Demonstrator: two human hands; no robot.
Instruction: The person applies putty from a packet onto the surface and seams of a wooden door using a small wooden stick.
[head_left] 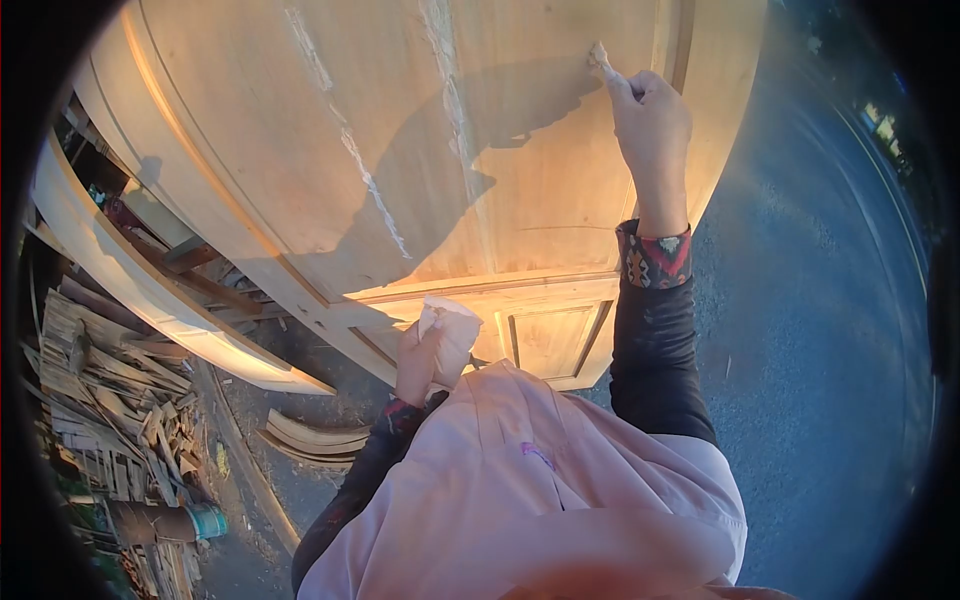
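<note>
A large wooden door (540, 190) with raised panels stands tilted in front of me. Rough white filler streaks (457, 120) run down its upper panel, one of them broken into pieces. My right hand (652, 120) is raised near the door's right side, closed on a small putty-smeared applicator (600, 58). Its tip is at the panel surface; whether it touches, I cannot tell. Lower down, close to my body, my left hand (415, 365) is wrapped round a crumpled pale sheet (453, 332), whose contents are not visible.
Another curved wooden panel (190, 310) leans at the left. Beside it lies a heap of scrap wood strips (110, 400), with curved wooden pieces (315, 438) on the ground. A paved road (800, 330) runs along the right. My arm's shadow falls across the door.
</note>
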